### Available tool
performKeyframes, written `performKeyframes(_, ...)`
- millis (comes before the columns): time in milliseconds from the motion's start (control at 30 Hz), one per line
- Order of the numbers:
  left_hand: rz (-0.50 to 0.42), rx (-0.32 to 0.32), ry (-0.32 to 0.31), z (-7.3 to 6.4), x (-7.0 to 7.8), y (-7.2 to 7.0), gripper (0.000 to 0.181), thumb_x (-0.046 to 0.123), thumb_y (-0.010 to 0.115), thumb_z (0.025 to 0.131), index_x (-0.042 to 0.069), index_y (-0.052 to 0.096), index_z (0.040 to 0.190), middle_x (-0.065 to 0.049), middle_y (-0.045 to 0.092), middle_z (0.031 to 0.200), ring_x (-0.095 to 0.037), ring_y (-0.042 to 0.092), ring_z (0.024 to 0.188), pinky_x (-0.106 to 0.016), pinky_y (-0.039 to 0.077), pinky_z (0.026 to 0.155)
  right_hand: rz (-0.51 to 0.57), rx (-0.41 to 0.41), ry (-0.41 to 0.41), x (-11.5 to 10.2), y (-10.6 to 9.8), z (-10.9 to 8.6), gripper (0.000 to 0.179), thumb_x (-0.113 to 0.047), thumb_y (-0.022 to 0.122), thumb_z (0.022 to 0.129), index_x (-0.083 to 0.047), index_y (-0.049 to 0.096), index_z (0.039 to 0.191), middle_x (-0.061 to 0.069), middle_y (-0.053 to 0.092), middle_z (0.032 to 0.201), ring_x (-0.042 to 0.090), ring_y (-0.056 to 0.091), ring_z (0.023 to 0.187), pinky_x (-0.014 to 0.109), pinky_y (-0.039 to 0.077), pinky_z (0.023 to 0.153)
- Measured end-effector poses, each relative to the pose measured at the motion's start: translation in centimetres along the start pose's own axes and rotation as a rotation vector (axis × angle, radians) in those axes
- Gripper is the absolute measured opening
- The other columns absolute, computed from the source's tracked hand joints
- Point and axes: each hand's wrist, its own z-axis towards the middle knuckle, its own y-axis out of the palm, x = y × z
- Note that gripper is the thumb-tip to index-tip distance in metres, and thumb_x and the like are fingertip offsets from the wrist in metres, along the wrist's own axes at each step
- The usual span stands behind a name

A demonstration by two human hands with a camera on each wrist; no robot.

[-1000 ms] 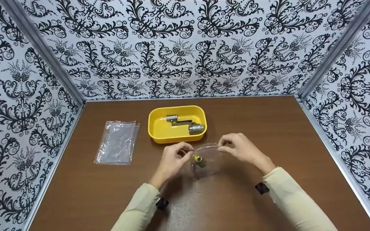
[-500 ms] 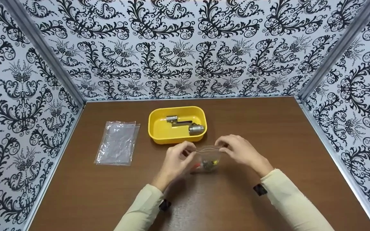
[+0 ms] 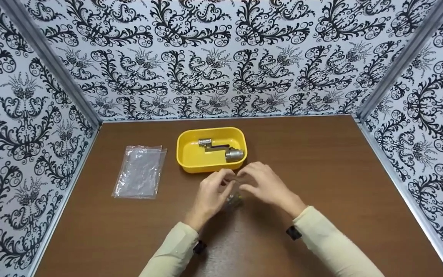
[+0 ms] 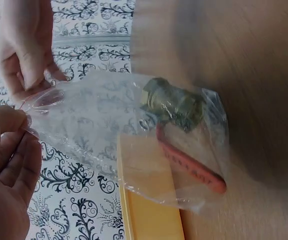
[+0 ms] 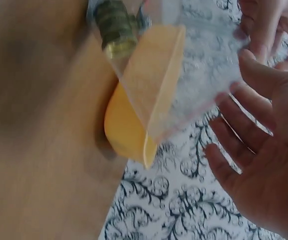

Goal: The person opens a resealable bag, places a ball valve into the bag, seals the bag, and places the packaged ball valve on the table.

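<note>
My left hand (image 3: 212, 192) pinches the top of a clear zip bag (image 4: 93, 105) between thumb and fingers. Inside the bag, a brass ball valve (image 4: 171, 102) with a red lever handle (image 4: 194, 167) hangs at the bottom end. Close beside the left fingertips is my right hand (image 3: 265, 182), its fingertips at the bag's mouth and its thumb apart from the index finger. In the right wrist view, the right fingers (image 5: 246, 132) look spread and relaxed along the bag's edge. From the head, the bag is mostly hidden between both hands.
A yellow tray (image 3: 198, 169) stands just beyond the hands, holding metal ball valves, one (image 3: 234, 154) at its right end. Flat clear zip bags (image 3: 139, 173) lie on the brown table (image 3: 302, 142) at left. Patterned walls (image 3: 221, 69) enclose the back and sides.
My right hand has moved left from the bag's right corner to beside the left hand, its thumb and index finger now apart. The bag with the valve has turned and shifted, and now looks narrower.
</note>
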Motion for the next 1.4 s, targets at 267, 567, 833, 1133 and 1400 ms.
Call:
performKeyframes(267, 0.013, 0.029, 0.008, -0.2, -0.3, 0.0, 0.024, 0.013, 0.071, 0.088, 0.013, 0.062, 0.11, -0.001, 0.07, 0.091, -0.011, 0.068, 0.085, -0.027, 0.057, 0.071, 0.063, 0.079, -0.05, -0.6, 1.5, 0.5, 0.011, -0.021, 0.073, 0.087, -0.016, 0.067, 0.094, -0.004, 0.068, 0.089, 0.014, 0.062, 0.088, 0.039, 0.048, 0.083)
performKeyframes(567, 0.02, 0.042, -0.054, -0.8, -1.3, 0.3, 0.015, 0.028, 0.069, 0.09, 0.015, 0.067, 0.098, 0.004, 0.069, 0.089, -0.013, 0.064, 0.089, -0.033, 0.05, 0.082, 0.129, 0.122, -0.009, -1.1, 2.1, 0.6, 0.006, -0.021, 0.074, 0.086, -0.016, 0.07, 0.089, -0.003, 0.068, 0.085, 0.016, 0.064, 0.083, 0.036, 0.05, 0.078)
performKeyframes(833, 0.08, 0.057, -0.027, -0.7, -1.2, 0.5, 0.009, 0.026, 0.068, 0.091, 0.018, 0.07, 0.091, 0.005, 0.069, 0.086, -0.014, 0.062, 0.09, -0.035, 0.046, 0.081, 0.176, 0.105, 0.034, -1.1, 1.5, 0.5, 0.008, -0.023, 0.072, 0.088, -0.016, 0.072, 0.093, -0.003, 0.071, 0.089, 0.02, 0.066, 0.087, 0.039, 0.052, 0.081)
performKeyframes(1133, 0.129, 0.051, -0.004, -0.6, -1.1, 0.6, 0.01, 0.028, 0.067, 0.091, 0.019, 0.07, 0.091, 0.008, 0.07, 0.087, -0.013, 0.062, 0.095, -0.035, 0.043, 0.085, 0.122, 0.136, -0.008, -0.8, 1.6, 0.5, 0.005, -0.021, 0.072, 0.088, -0.017, 0.07, 0.089, -0.005, 0.069, 0.086, 0.013, 0.063, 0.086, 0.038, 0.05, 0.08)
performKeyframes(1400, 0.114, 0.014, -0.014, -0.7, -1.3, 0.5, 0.011, 0.028, 0.064, 0.094, 0.018, 0.069, 0.094, 0.007, 0.069, 0.089, -0.014, 0.061, 0.097, -0.036, 0.043, 0.086, -0.027, 0.181, -0.077, -0.9, 2.0, 0.4, 0.004, -0.019, 0.071, 0.087, -0.017, 0.068, 0.089, -0.007, 0.067, 0.083, 0.013, 0.06, 0.079, 0.033, 0.046, 0.074)
